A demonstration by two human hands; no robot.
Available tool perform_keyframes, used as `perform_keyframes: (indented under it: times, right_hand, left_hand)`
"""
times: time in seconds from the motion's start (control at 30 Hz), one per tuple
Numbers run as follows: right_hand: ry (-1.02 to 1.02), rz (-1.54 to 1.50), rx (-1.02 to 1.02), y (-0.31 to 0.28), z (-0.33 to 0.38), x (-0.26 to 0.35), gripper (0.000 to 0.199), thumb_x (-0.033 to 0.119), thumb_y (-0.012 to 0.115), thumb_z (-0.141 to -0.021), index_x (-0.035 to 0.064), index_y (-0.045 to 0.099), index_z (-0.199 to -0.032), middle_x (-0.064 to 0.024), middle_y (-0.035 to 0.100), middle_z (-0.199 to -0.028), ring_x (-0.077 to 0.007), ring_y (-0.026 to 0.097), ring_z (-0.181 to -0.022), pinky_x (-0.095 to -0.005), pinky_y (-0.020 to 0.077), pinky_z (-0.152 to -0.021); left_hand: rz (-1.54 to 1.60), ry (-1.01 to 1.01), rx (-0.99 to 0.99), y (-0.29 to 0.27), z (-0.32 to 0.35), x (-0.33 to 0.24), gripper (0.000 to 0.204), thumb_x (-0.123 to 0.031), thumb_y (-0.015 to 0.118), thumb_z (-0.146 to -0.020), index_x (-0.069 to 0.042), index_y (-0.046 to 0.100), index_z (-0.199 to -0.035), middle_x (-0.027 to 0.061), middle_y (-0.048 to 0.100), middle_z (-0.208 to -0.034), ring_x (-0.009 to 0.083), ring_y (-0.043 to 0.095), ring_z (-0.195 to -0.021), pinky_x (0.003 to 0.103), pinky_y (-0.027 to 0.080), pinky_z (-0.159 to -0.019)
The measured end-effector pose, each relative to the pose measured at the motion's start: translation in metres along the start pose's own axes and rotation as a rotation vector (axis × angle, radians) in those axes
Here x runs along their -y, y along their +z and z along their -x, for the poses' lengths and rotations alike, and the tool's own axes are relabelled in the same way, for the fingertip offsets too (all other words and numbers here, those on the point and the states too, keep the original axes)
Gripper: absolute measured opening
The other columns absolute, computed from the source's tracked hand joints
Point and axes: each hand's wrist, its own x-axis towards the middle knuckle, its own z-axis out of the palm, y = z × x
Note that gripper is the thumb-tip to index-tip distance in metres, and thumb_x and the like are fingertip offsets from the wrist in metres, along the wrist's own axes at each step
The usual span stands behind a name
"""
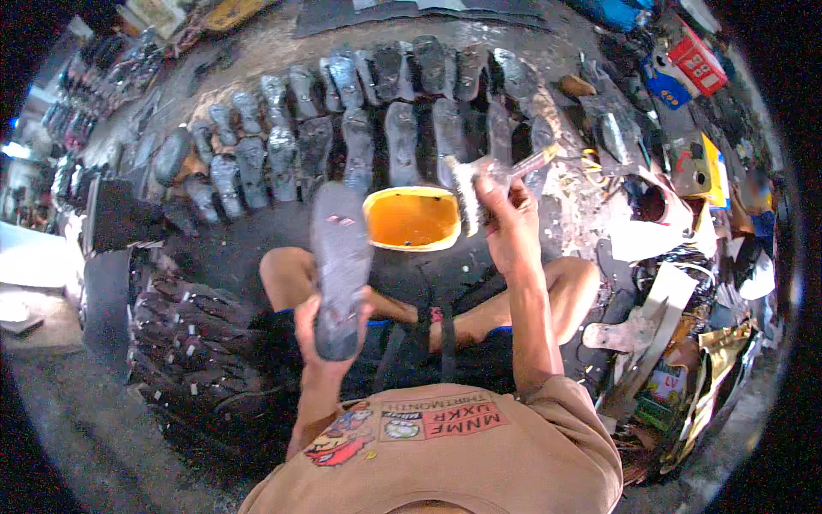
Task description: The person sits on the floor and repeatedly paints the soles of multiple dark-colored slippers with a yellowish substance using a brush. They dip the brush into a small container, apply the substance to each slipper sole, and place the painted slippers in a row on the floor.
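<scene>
Upright in front of me, a dark grey sandal sole (pixel 340 248) is gripped near its lower end by my left hand (pixel 310 330), whose fingers wrap its edges. Two small reddish marks show on its upper part. My right hand (pixel 511 214) is closed round a brush (pixel 467 199) with pale bristles facing left; its light handle sticks out to the upper right. Between the two hands stands a cut-down yellow tub (pixel 374 199) holding amber liquid, possibly glue. The brush is beside the tub's right rim, clear of the sole.
Rows of grey soles (pixel 401 141) lie on the ground beyond the tub. A big heap of dark sandals (pixel 197 343) is at my left. On my right are scraps, a pale board (pixel 655 313), white paper (pixel 651 227) and a red-and-blue box (pixel 685 73). My crossed legs frame the near space.
</scene>
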Motion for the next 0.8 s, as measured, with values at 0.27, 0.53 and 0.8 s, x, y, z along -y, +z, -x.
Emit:
perform_keyframes:
  times: [0.27, 0.53, 0.8]
  right_hand:
    - [-0.816, 0.777, 0.252, 0.073, 0.012, -0.012, 0.03, 0.02, 0.086, -0.072, 0.0127, 0.076, -0.099, -0.0075, 0.07, -0.089, -0.032, 0.064, -0.08, -0.0435, 0.049, -0.073]
    - [-0.431, 0.741, 0.081, 0.052, 0.017, 0.013, 0.03, 0.024, 0.093, -0.077, 0.004, 0.072, -0.086, -0.0092, 0.075, -0.088, -0.0214, 0.071, -0.078, -0.0352, 0.0553, -0.071]
    - [-0.633, 0.821, -0.067, 0.032, -0.024, 0.029, 0.03, 0.022, 0.09, -0.081, 0.0015, 0.075, -0.096, -0.012, 0.078, -0.089, -0.0153, 0.072, -0.079, -0.0328, 0.0563, -0.073]
  left_hand:
    - [0.124, -0.191, 0.187, 0.006, -0.009, 0.031, 0.051, -0.047, 0.053, -0.094, -0.002, 0.063, -0.116, 0.0111, 0.073, -0.102, 0.025, 0.07, -0.089, 0.041, 0.059, -0.078]
    - [0.014, -0.25, 0.33, -0.017, -0.019, 0.01, 0.074, -0.062, 0.067, -0.078, 0.0, 0.06, -0.118, 0.0131, 0.07, -0.096, 0.0233, 0.069, -0.076, 0.032, 0.056, -0.064]
    - [0.004, -0.327, 0.426, -0.001, -0.022, 0.007, 0.072, -0.051, 0.073, -0.079, 0.002, 0.059, -0.126, 0.0139, 0.071, -0.1, 0.0229, 0.068, -0.086, 0.035, 0.055, -0.072]
